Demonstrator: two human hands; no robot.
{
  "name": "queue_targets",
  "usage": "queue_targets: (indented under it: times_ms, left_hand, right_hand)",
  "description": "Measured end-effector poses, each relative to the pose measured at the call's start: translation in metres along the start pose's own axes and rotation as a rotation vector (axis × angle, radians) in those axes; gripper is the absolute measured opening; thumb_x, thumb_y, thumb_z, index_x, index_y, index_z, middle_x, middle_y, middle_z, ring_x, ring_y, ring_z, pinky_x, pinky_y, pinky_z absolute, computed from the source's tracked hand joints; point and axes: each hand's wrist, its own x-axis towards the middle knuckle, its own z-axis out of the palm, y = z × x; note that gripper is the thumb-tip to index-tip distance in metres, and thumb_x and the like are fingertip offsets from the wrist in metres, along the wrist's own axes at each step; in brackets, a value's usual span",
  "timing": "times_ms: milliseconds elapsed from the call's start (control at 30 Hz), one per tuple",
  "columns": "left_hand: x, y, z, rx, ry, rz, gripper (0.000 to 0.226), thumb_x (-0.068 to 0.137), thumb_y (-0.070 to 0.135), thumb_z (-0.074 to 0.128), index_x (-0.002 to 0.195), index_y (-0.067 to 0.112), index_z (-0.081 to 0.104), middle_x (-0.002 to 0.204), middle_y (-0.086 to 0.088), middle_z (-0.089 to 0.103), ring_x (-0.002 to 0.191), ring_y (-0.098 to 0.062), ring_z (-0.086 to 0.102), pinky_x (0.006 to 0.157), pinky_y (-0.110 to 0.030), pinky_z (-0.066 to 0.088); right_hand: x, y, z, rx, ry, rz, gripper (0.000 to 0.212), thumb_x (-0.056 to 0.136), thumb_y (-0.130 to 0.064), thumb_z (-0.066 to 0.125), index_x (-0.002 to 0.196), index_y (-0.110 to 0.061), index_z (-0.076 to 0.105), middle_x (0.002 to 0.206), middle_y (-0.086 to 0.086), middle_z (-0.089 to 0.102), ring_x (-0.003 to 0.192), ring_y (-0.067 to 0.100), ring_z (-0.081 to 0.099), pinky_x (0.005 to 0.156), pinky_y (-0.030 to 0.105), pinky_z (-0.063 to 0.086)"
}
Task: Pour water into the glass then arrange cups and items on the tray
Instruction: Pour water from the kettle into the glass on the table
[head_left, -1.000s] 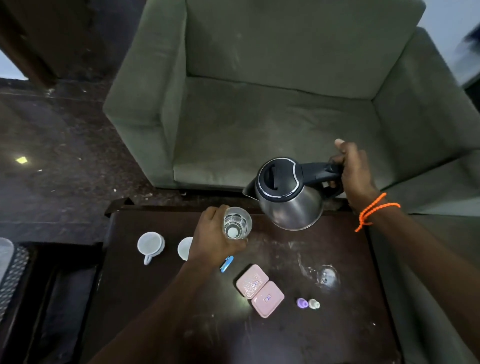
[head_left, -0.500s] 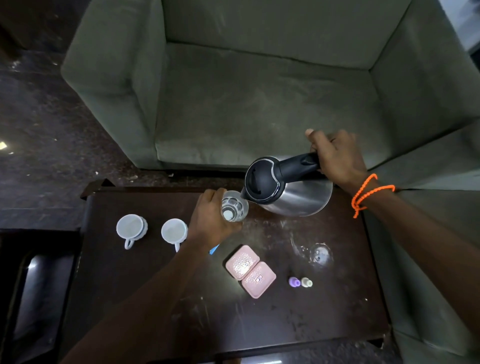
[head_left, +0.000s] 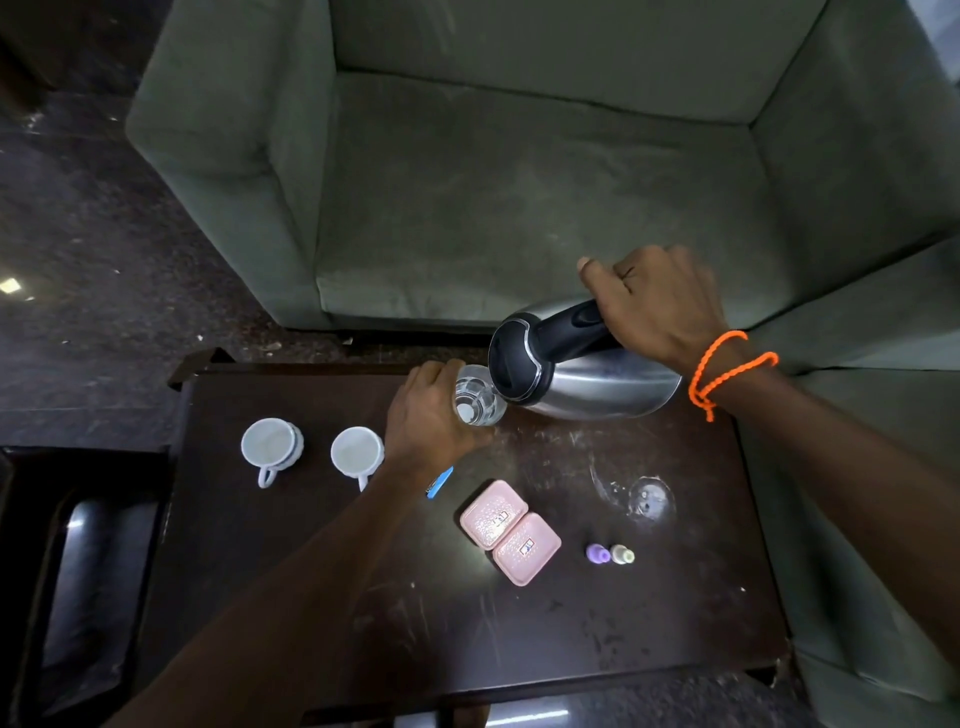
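Nearest on the dark wooden table (head_left: 363, 597): two pink plastic cases (head_left: 510, 531), w/ two white ceramic cups (head_left: 311, 452) further left. Beyond, left hand (head_left: 428, 415) wraps the clear drinking glass (head_left: 478, 400), standing at the table's far edge. Right hand (head_left: 657, 306) grips the steel kettle w/ black handle (head_left: 582, 371), now tipped much steeper than a sec ago, spout at the rim; pouring likely underway, though no stream visible. No tray visible.

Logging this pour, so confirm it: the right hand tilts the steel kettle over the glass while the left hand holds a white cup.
Not quite. In the head view the left hand holds the glass, not a white cup. The right hand does tilt the steel kettle over it.
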Motion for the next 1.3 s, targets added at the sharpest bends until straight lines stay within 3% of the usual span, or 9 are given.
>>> queue_targets:
  times_ms: [300,500,667,1033,1300]
  left_hand:
    - [0.004,-0.008,0.003,0.014,-0.005,-0.005,0.087,0.057,0.050,0.091,0.132,0.021,0.059,0.121,-0.003,0.063,0.113,-0.024,0.057,0.090,-0.039,0.054]
    - [0.002,-0.016,0.004,0.017,-0.009,0.005,0.087,0.056,0.050,0.092,0.130,0.020,0.060,0.117,-0.003,0.063,0.108,-0.024,0.058,0.087,-0.037,0.052]
    - [0.001,-0.022,0.004,0.019,0.008,0.005,0.087,0.054,0.050,0.092,0.129,0.018,0.061,0.114,-0.005,0.064,0.106,-0.026,0.059,0.085,-0.039,0.053]
    - [-0.003,-0.028,0.008,0.016,0.001,-0.003,0.080,0.054,0.050,0.091,0.122,0.021,0.061,0.110,-0.001,0.063,0.102,-0.023,0.059,0.079,-0.035,0.052]
    - [-0.004,-0.030,0.009,0.008,0.001,0.005,0.078,0.056,0.050,0.093,0.121,0.021,0.060,0.112,-0.002,0.063,0.102,-0.020,0.058,0.079,-0.035,0.054]
  right_hand:
    - [0.002,-0.013,-0.004,-0.054,0.015,-0.069,0.067,0.095,-0.050,0.041,0.046,-0.005,0.037,0.046,0.012,0.042,0.060,0.041,0.047,0.061,0.036,0.032]
    - [0.004,-0.013,-0.012,-0.109,0.015,-0.092,0.065,0.095,-0.051,0.041,0.052,-0.002,0.049,0.051,0.013,0.046,0.063,0.042,0.049,0.063,0.036,0.031]
    - [0.005,-0.014,-0.021,-0.116,0.048,-0.098,0.064,0.095,-0.049,0.041,0.048,-0.006,0.041,0.052,0.014,0.044,0.062,0.040,0.047,0.063,0.036,0.030]
    - [0.005,-0.015,-0.044,-0.147,0.087,-0.121,0.066,0.095,-0.050,0.041,0.052,0.000,0.048,0.048,0.014,0.040,0.059,0.040,0.043,0.061,0.036,0.028]
    - [0.003,-0.018,-0.048,-0.190,0.086,-0.148,0.064,0.095,-0.050,0.039,0.047,-0.009,0.034,0.050,0.012,0.035,0.059,0.038,0.042,0.062,0.038,0.027]
